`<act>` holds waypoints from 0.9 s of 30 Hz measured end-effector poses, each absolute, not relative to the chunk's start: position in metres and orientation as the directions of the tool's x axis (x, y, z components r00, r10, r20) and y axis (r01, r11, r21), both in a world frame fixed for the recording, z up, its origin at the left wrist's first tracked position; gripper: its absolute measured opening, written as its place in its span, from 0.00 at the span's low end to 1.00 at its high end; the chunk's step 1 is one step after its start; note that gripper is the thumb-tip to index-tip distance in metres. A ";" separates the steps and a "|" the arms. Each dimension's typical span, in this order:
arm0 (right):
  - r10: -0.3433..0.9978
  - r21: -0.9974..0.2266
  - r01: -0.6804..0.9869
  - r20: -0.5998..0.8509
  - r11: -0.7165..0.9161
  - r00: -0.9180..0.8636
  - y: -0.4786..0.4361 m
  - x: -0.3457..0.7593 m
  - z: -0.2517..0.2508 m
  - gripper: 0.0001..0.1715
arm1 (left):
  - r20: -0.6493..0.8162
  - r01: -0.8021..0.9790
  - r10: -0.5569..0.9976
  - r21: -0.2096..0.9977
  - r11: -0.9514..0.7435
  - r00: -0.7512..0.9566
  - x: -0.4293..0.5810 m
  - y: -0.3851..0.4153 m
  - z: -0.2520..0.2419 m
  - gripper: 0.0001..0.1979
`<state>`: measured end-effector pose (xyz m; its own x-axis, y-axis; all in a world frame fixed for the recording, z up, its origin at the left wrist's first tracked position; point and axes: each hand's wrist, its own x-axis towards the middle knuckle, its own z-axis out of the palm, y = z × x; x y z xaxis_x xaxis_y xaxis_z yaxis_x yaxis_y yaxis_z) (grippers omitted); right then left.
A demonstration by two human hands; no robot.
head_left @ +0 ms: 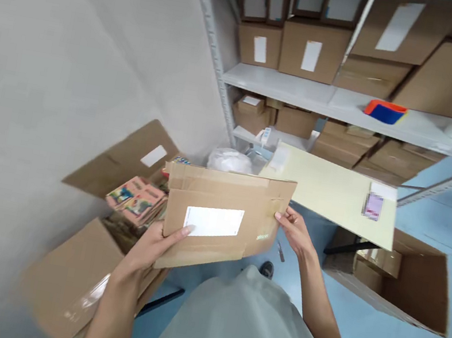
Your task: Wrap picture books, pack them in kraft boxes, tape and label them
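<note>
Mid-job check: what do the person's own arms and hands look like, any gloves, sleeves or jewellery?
No gloves on the left hand or right hand. Both forearms are uncovered: no sleeve, watch or bracelet shows, and no rings can be made out. A pale grey-green garment covers the body.

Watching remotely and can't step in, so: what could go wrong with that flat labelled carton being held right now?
1. The right hand grips only the edge of the carton with its fingertips, and the left hand its lower corner; it could slip onto the booklets below.
2. Its top right corner looks close to the table; a swing might bump it.
</note>
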<state>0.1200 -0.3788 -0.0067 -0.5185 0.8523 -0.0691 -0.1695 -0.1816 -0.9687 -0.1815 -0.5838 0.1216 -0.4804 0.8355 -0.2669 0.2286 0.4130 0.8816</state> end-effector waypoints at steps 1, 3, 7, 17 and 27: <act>0.869 -0.964 -0.174 -0.092 -0.200 -0.486 -0.367 0.142 -0.008 0.39 | -0.269 0.251 0.860 0.881 0.402 -0.434 -0.166 -0.560 0.119 0.41; 0.914 -0.960 -0.186 -0.123 -0.208 -0.387 -0.348 0.183 -0.014 0.38 | -0.258 0.291 0.893 0.880 0.374 -0.369 -0.136 -0.514 0.111 0.40; 0.976 -0.978 -0.153 -0.112 -0.141 -0.187 -0.326 0.245 -0.027 0.35 | -0.224 0.325 0.923 0.888 0.326 -0.314 -0.093 -0.431 0.089 0.43; 0.995 -0.996 0.026 -0.085 -0.086 0.044 -0.281 0.315 -0.055 0.35 | -0.291 0.319 0.956 0.903 0.288 -0.039 -0.048 -0.271 0.016 0.42; 0.972 -0.968 0.094 -0.228 -0.232 0.046 -0.199 0.327 -0.085 0.40 | -0.197 0.294 0.959 0.947 0.132 0.204 -0.015 -0.109 -0.079 0.30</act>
